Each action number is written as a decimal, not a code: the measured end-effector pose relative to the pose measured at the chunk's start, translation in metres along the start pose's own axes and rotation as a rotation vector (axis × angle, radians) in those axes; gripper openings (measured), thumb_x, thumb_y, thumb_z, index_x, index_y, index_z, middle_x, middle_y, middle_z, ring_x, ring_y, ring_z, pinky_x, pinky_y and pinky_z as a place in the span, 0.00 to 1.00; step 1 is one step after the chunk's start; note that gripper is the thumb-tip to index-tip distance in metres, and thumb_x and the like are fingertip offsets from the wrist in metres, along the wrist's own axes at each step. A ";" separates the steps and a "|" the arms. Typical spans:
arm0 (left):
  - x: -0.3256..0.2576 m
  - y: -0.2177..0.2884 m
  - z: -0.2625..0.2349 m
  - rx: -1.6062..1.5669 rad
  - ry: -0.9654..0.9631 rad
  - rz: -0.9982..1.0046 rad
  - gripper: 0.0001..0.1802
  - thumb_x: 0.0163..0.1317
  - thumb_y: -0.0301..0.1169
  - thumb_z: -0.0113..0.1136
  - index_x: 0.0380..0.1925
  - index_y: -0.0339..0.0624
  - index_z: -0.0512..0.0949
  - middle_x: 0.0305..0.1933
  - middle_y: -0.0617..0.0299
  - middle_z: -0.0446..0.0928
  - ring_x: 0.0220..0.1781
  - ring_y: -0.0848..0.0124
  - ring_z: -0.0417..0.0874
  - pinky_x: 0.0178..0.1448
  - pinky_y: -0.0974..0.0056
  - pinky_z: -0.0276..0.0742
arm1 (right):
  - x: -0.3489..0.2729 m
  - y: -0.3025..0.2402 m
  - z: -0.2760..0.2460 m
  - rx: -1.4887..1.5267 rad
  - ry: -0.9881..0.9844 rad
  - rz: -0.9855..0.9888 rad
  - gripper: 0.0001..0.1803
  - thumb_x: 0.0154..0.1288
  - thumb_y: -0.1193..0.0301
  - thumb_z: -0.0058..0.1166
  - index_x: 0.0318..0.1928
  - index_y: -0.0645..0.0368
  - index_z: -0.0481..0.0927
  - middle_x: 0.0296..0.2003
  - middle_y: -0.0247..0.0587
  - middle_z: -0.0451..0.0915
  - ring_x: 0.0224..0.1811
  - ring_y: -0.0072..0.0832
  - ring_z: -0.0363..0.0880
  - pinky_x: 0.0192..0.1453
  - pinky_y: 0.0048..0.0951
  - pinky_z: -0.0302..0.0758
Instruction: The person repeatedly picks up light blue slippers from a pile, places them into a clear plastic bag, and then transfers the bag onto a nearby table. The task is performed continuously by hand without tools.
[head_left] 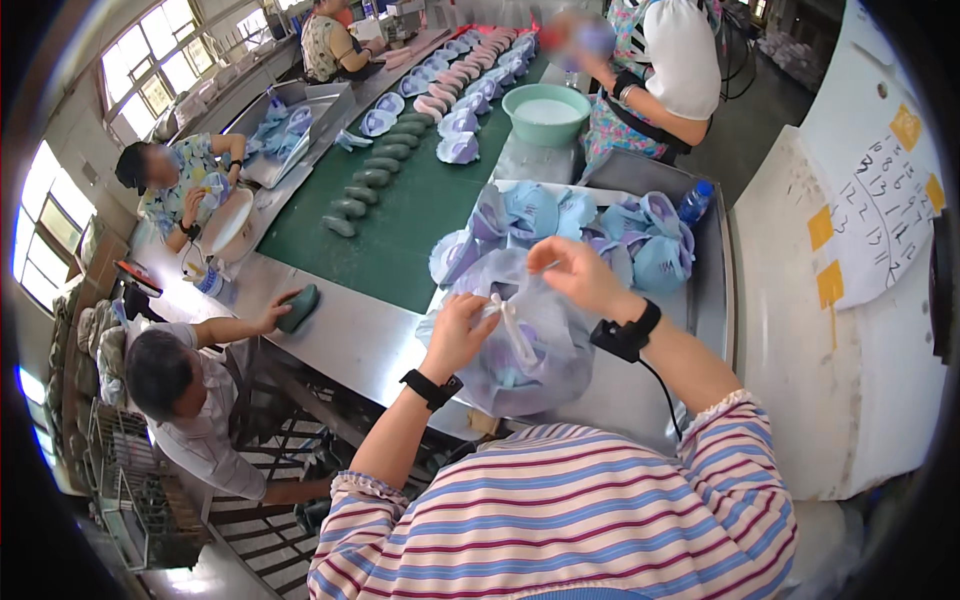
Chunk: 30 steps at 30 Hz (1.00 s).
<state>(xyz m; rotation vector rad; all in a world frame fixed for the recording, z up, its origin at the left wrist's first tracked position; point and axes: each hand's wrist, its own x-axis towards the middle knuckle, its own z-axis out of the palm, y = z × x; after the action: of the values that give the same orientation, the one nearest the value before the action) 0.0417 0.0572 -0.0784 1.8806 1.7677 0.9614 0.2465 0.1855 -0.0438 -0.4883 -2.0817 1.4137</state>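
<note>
At six o'clock on the steel tabletop (pixel 350 340), just above the striped sleeves, sits a bulging translucent plastic bag (pixel 520 345) stuffed with pale blue and lilac moulded pieces. Toward one o'clock from it a loose heap of the same blue pieces (pixel 620 235) fills a metal tray, with a small blue-capped bottle (pixel 696 201) at its far edge. Off at three o'clock a white sheet with yellow tape squares (pixel 880 215) hangs on the wall panel. Bare steel lies open at nine o'clock of the bag, up to the green belt (pixel 400 210). The left hand (pixel 458 335) has its fingers clamped together on the bag's twisted neck. The right hand (pixel 578 272), raised just above at twelve o'clock, pinches a thin white tie strand between thumb and forefinger, other fingers loosely curled.
</note>
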 end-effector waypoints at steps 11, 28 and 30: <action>-0.005 0.017 0.002 -0.432 -0.024 -0.112 0.12 0.55 0.28 0.61 0.38 0.35 0.78 0.38 0.54 0.78 0.44 0.59 0.74 0.51 0.61 0.68 | -0.017 -0.014 0.032 -0.257 -0.080 0.250 0.14 0.56 0.63 0.61 0.33 0.63 0.82 0.25 0.42 0.82 0.25 0.27 0.79 0.32 0.28 0.73; -0.017 0.000 0.023 -0.242 -0.015 0.167 0.09 0.59 0.32 0.57 0.34 0.37 0.77 0.33 0.51 0.74 0.40 0.52 0.72 0.46 0.54 0.68 | -0.042 -0.027 0.044 -0.427 -0.047 0.079 0.09 0.56 0.68 0.55 0.27 0.61 0.78 0.21 0.46 0.76 0.23 0.41 0.76 0.27 0.37 0.68; -0.022 -0.005 0.016 -0.213 -0.038 0.035 0.09 0.63 0.30 0.53 0.39 0.39 0.77 0.35 0.53 0.74 0.41 0.56 0.73 0.47 0.58 0.69 | -0.049 -0.044 0.043 -0.227 -0.085 0.173 0.10 0.57 0.67 0.54 0.27 0.61 0.78 0.21 0.47 0.76 0.22 0.42 0.75 0.27 0.37 0.67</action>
<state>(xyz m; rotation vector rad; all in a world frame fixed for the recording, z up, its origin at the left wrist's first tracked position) 0.0497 0.0395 -0.0978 1.7878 1.5490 1.0737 0.2580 0.1097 -0.0274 -0.7273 -2.3302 1.3171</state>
